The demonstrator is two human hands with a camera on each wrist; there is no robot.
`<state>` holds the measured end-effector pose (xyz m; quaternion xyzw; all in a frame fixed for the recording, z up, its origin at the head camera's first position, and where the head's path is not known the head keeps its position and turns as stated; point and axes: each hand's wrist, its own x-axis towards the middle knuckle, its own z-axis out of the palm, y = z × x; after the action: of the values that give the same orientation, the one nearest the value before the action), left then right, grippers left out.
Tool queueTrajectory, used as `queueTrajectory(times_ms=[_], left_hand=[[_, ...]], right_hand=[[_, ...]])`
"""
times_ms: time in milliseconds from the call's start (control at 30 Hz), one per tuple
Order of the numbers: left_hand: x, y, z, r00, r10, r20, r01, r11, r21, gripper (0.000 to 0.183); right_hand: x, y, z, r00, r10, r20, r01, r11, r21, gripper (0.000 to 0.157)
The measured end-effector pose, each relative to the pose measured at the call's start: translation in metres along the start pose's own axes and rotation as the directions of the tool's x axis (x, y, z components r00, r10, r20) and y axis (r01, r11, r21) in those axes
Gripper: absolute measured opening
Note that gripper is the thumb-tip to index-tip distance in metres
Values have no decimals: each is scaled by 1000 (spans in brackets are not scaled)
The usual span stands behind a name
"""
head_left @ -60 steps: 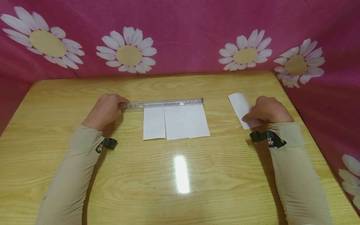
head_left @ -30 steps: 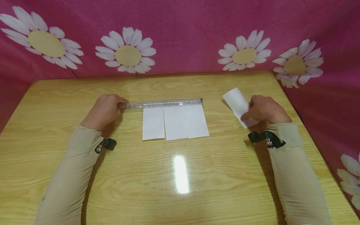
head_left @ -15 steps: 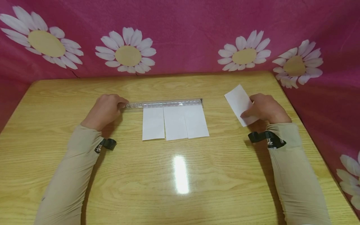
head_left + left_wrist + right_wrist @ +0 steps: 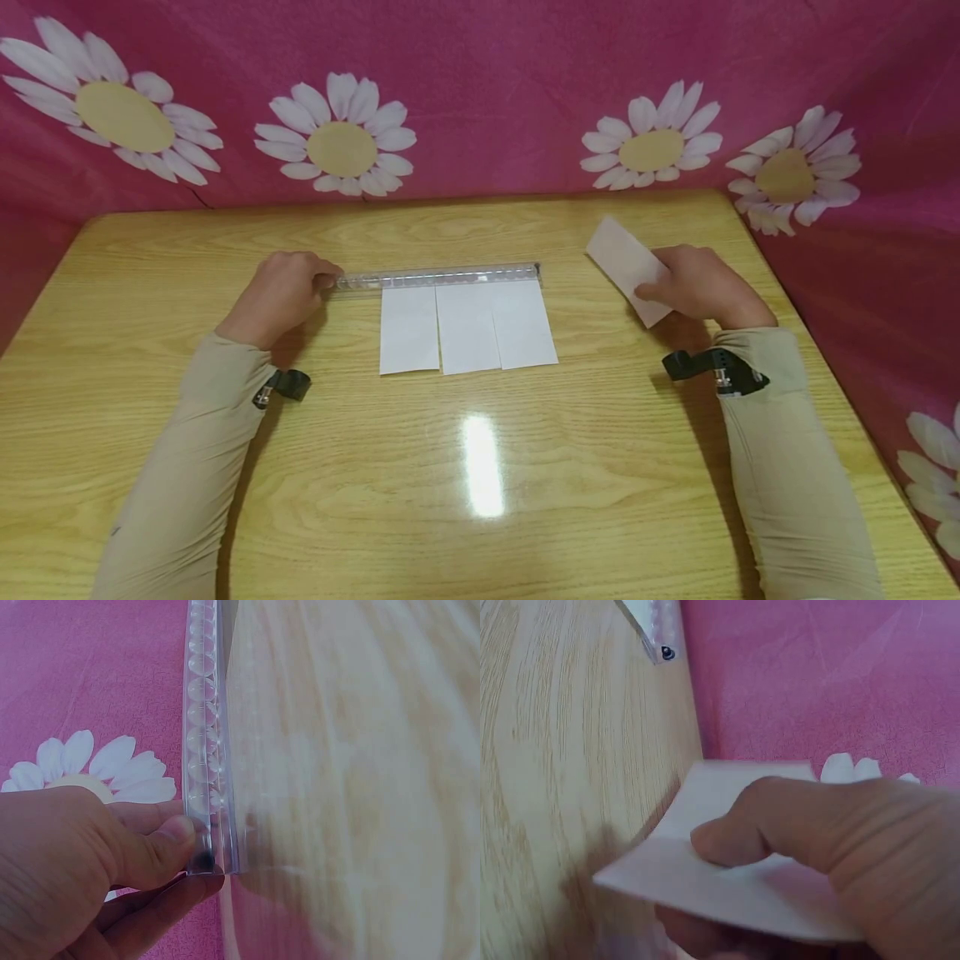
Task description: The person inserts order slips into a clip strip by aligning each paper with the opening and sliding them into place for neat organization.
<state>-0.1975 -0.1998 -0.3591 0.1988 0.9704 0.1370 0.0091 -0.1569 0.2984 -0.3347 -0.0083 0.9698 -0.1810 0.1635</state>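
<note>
A clear plastic ticket rail (image 4: 450, 276), with a row of glassy round marbles inside, lies across the far half of the table. White paper slips, a left one (image 4: 409, 330), a middle one (image 4: 468, 330) and a right one (image 4: 527, 325), extend from its near edge; the right two overlap. My left hand (image 4: 285, 287) pinches the rail's left end, thumb on top in the left wrist view. Off to the right, my right hand (image 4: 701, 283) holds another paper slip (image 4: 624, 265), tilted above the table. Its thumb presses the slip's upper face (image 4: 705, 877), fingers underneath.
The wooden table (image 4: 360, 483) ends at the back and right against a pink cloth (image 4: 495, 100) printed with white daisies. A bright light reflection (image 4: 483, 467) shows on the tabletop. Black straps sit around both sleeved wrists.
The right hand has raised its paper slip off the table and tilted it, drawing slightly up and left. My left hand, the rail and its slips have stayed in place.
</note>
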Motion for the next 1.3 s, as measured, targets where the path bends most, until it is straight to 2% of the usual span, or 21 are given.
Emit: queueTrajectory(times_ms=[267, 467, 700, 933, 1167, 1300], left_hand=[[0, 0, 0, 1000, -8, 5, 8, 1000, -2, 31], [0, 0, 0, 1000, -9, 3, 9, 1000, -8, 30], [0, -2, 1, 1000, 4, -5, -4, 1000, -1, 31], [1, -2, 1, 1000, 4, -1, -4, 1000, 0, 30], [0, -1, 1, 1000, 1, -4, -1, 1000, -2, 30], [0, -1, 1, 1000, -3, 0, 3, 1000, -4, 31]], right_hand=[[1, -1, 3, 1000, -13, 17, 12, 995, 97, 47], [0, -5, 7, 1000, -20, 1, 19, 989, 149, 61], [2, -8, 11, 1000, 7, 2, -7, 971, 241, 60], [5, -7, 16, 1000, -2, 3, 1, 944, 330, 58], [8, -8, 21, 1000, 13, -23, -4, 934, 357, 65], [10, -9, 23, 999, 31, -40, -13, 913, 407, 71]])
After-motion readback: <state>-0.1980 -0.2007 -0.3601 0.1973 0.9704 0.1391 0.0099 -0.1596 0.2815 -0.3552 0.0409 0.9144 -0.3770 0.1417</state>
